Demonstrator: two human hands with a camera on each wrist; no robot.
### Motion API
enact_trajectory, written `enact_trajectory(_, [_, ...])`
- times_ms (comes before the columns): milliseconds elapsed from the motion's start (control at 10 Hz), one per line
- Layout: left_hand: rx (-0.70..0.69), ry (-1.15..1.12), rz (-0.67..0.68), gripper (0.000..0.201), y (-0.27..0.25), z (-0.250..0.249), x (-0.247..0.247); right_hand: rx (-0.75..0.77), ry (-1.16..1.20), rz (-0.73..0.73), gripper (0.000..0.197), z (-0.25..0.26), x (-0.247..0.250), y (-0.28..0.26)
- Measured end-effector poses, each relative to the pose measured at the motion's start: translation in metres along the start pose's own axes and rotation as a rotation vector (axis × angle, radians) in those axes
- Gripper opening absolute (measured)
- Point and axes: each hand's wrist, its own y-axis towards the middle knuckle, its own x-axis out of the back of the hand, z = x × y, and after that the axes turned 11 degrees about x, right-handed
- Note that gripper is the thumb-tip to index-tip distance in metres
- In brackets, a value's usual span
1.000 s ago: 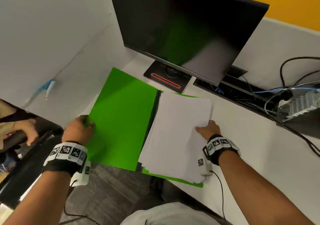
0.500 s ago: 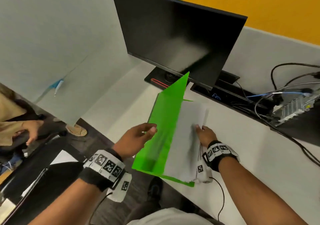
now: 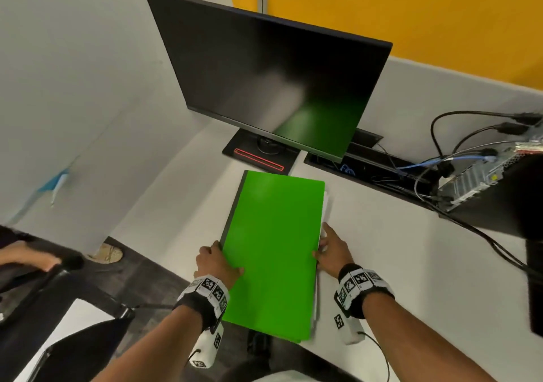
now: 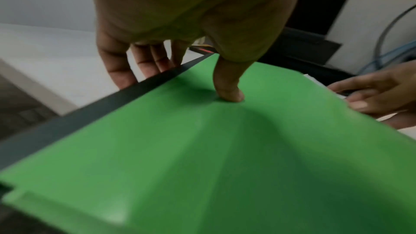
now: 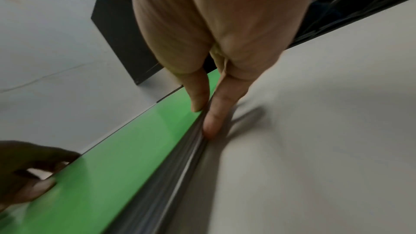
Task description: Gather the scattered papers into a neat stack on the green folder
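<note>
The green folder [image 3: 273, 249] lies closed on the white desk [image 3: 411, 264], black spine to the left. White papers [image 3: 325, 205] are inside it, and only their edges peek out along its right side. My left hand [image 3: 216, 264] is at the spine. Its thumb [image 4: 227, 84] presses down on the cover, and its fingers [image 4: 144, 63] reach straight down beside the spine. My right hand [image 3: 332, 252] is at the folder's right edge. One straight finger [image 5: 212, 118] lies against the papers' edges [image 5: 180, 166] and the thumb [image 5: 199, 95] rests on the cover.
A black monitor [image 3: 264, 82] on its stand [image 3: 258, 155] is just behind the folder. A cable tray [image 3: 367, 164], loose cables [image 3: 470, 135] and a small computer [image 3: 484, 176] sit at the back right. A white partition [image 3: 73, 87] bounds the left. Another person's hand [image 3: 26, 259] shows at far left.
My left hand swung the folder's green cover over from the left and laid it shut on the papers. My right hand slid from the top of the stack to its right edge.
</note>
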Motion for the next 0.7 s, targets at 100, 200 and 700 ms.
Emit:
enact_trajectory(100, [0.03,0.005,-0.034,0.086,0.034,0.02,0.023,0.017,-0.045,0.055,0.09,0.015,-0.032,0.026])
enact_trajectory(200, [0.038,0.036,-0.038,0.089,0.069,0.033,0.049,0.028,-0.131,0.066,0.091,0.036,-0.066,0.051])
enact_trajectory(700, [0.009,-0.338,-0.257,0.077,0.111,0.103,0.059,0.102,-0.038,0.246,0.055,0.09,-0.068,0.071])
